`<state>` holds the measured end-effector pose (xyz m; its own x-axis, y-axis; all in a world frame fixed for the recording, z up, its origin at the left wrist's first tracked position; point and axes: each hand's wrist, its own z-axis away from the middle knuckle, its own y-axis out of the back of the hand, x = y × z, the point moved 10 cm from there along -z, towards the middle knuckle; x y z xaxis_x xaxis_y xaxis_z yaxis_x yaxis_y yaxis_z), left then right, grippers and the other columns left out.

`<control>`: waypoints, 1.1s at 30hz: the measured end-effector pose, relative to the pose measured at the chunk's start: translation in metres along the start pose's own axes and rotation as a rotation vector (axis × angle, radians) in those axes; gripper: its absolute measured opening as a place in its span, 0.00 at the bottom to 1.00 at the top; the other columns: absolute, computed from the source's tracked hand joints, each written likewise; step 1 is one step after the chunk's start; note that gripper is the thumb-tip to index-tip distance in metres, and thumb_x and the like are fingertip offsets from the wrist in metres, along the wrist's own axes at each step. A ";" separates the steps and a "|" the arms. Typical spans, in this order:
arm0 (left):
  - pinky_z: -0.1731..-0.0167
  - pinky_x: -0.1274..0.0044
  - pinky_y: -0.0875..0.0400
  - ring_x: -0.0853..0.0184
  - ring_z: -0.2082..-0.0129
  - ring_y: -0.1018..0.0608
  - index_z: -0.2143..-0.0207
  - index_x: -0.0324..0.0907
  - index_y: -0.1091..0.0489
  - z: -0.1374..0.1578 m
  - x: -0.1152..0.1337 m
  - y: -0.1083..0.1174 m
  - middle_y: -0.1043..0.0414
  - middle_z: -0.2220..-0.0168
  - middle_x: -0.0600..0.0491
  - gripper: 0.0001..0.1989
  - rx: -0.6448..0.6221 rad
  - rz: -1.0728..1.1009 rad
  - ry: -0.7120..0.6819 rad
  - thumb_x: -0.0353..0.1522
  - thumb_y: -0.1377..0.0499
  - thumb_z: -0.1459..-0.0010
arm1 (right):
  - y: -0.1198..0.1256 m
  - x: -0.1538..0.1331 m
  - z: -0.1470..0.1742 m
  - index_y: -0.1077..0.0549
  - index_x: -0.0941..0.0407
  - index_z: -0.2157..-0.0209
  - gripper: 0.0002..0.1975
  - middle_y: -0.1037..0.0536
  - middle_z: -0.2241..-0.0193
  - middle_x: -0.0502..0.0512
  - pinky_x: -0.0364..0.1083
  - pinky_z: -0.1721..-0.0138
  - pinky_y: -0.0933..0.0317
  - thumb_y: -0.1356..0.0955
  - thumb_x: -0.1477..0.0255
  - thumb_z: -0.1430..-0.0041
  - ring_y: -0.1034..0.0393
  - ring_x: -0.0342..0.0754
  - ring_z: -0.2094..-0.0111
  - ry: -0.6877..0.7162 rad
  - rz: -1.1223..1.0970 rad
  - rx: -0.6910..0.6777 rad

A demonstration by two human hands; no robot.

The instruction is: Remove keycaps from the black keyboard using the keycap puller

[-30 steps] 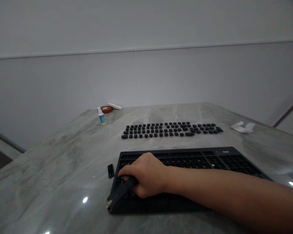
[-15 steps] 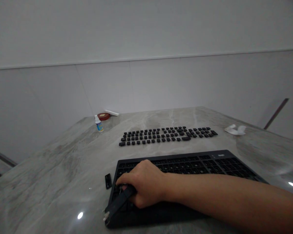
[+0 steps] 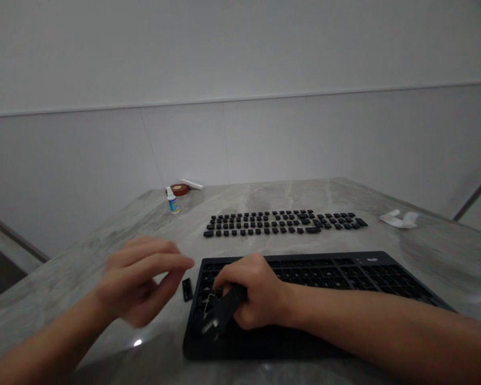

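Note:
My right hand point(image 3: 252, 291) is closed around a black keycap puller point(image 3: 230, 310) over the left side of the keyboard. Thin bent wire shows beside the puller's handle, and its near end has blurred pale prongs. The black keyboard point(image 3: 300, 267) lies flat, its key bays bare of caps where they are visible. My left hand point(image 3: 144, 280), smeared by motion, hovers left of the keyboard, thumb and forefinger close together and nothing visible between them. Just beyond its fingertips, a long black keycap point(image 3: 187, 290) rests upside down beside the keyboard's left edge. My right hand and forearm hide part of the keyboard.
Rows of loose black keycaps point(image 3: 258, 224) are laid out behind the keyboard on the marbled table point(image 3: 344, 190). A small white spray bottle point(image 3: 172, 202), a round reddish-brown item point(image 3: 179, 189) and a white strip point(image 3: 192, 184) are at back left. Crumpled white material point(image 3: 398, 218) lies right.
My left hand has come into view from the left. My right hand still grips the puller, now tilted a little higher. The view has shifted slightly left.

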<state>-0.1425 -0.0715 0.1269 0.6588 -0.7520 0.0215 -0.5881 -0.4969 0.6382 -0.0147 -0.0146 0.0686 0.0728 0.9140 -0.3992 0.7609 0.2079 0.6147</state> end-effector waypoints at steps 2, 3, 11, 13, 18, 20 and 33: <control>0.77 0.80 0.34 0.72 0.76 0.26 0.62 0.42 0.28 -0.012 -0.002 -0.040 0.28 0.72 0.52 0.09 -0.219 0.060 -0.148 0.24 0.46 0.41 | 0.012 0.000 0.001 0.25 0.57 0.72 0.12 0.24 0.82 0.49 0.40 0.79 0.42 0.37 0.76 0.61 0.32 0.42 0.83 0.005 -0.037 0.098; 0.76 0.79 0.35 0.71 0.75 0.26 0.63 0.41 0.27 -0.012 -0.006 -0.059 0.28 0.71 0.51 0.10 -0.340 0.084 -0.179 0.24 0.48 0.40 | 0.014 0.000 0.001 0.25 0.57 0.73 0.12 0.24 0.82 0.49 0.40 0.79 0.42 0.37 0.77 0.61 0.33 0.42 0.84 0.004 -0.046 0.115; 0.74 0.78 0.36 0.69 0.72 0.28 0.60 0.41 0.26 0.010 -0.010 -0.103 0.30 0.66 0.48 0.12 -0.723 0.420 -0.050 0.24 0.47 0.42 | 0.017 0.001 0.000 0.25 0.57 0.74 0.10 0.27 0.84 0.48 0.39 0.81 0.45 0.36 0.77 0.59 0.36 0.40 0.85 0.002 -0.047 0.145; 0.74 0.78 0.36 0.70 0.73 0.29 0.60 0.41 0.25 0.012 -0.006 -0.104 0.31 0.66 0.48 0.13 -0.759 0.435 -0.043 0.23 0.47 0.42 | 0.018 0.002 0.000 0.25 0.58 0.74 0.09 0.28 0.85 0.48 0.38 0.81 0.46 0.36 0.78 0.58 0.36 0.40 0.85 -0.007 -0.053 0.152; 0.75 0.78 0.37 0.70 0.73 0.30 0.65 0.41 0.25 0.013 -0.004 -0.106 0.32 0.68 0.49 0.10 -0.785 0.421 -0.052 0.25 0.46 0.41 | 0.017 0.002 -0.001 0.25 0.57 0.74 0.10 0.28 0.85 0.48 0.39 0.81 0.46 0.36 0.78 0.59 0.38 0.40 0.86 -0.017 -0.047 0.134; 0.74 0.78 0.37 0.69 0.73 0.30 0.65 0.41 0.25 0.014 -0.004 -0.106 0.31 0.68 0.49 0.09 -0.788 0.422 -0.052 0.26 0.46 0.40 | 0.017 0.002 -0.002 0.25 0.57 0.74 0.09 0.28 0.85 0.48 0.39 0.82 0.47 0.37 0.78 0.58 0.39 0.40 0.86 -0.019 -0.037 0.126; 0.74 0.79 0.35 0.69 0.72 0.28 0.66 0.40 0.26 0.013 -0.004 -0.106 0.29 0.67 0.48 0.08 -0.801 0.411 -0.045 0.26 0.46 0.40 | 0.014 0.004 -0.001 0.24 0.57 0.74 0.11 0.26 0.83 0.48 0.39 0.81 0.46 0.36 0.78 0.60 0.36 0.41 0.85 -0.018 -0.032 0.109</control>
<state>-0.0889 -0.0218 0.0488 0.4403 -0.8282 0.3467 -0.2588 0.2528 0.9323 -0.0048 -0.0078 0.0765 0.0582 0.9006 -0.4307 0.8283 0.1973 0.5244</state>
